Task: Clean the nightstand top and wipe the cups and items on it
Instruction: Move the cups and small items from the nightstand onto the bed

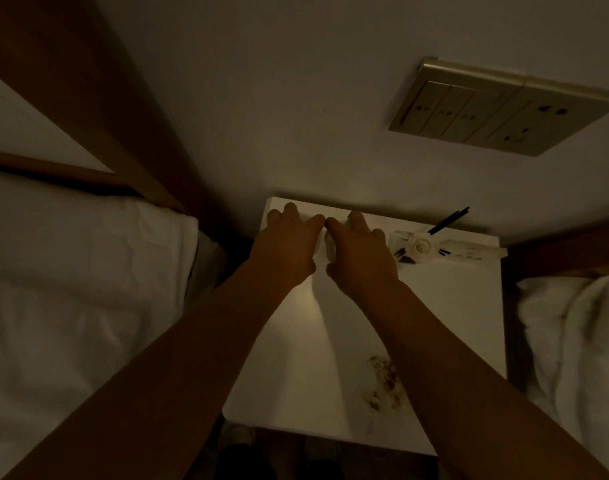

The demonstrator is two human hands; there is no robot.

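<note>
Dim room. White bench (434,323) between two beds. Left hand (287,245) and right hand (360,252) side by side at bench's far left corner, fingers (356,220) bent down onto pale cloth (325,242) peeking between them; grip itself hard to tell. Reed diffuser (424,244) just right of right hand. Brown stain (382,379) near bench's front edge. Socket panel (503,109) on wall above bench.

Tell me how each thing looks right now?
Left hand: fingers spread, pressing on the white cloth.
Right hand: fingers spread, pressing on the cloth beside the left hand.
Cloth: bunched under both hands at the back of the nightstand.
Nightstand: white top with a brown stain near the front.
Flower ornament: at the back right, black sticks poking out.
</note>
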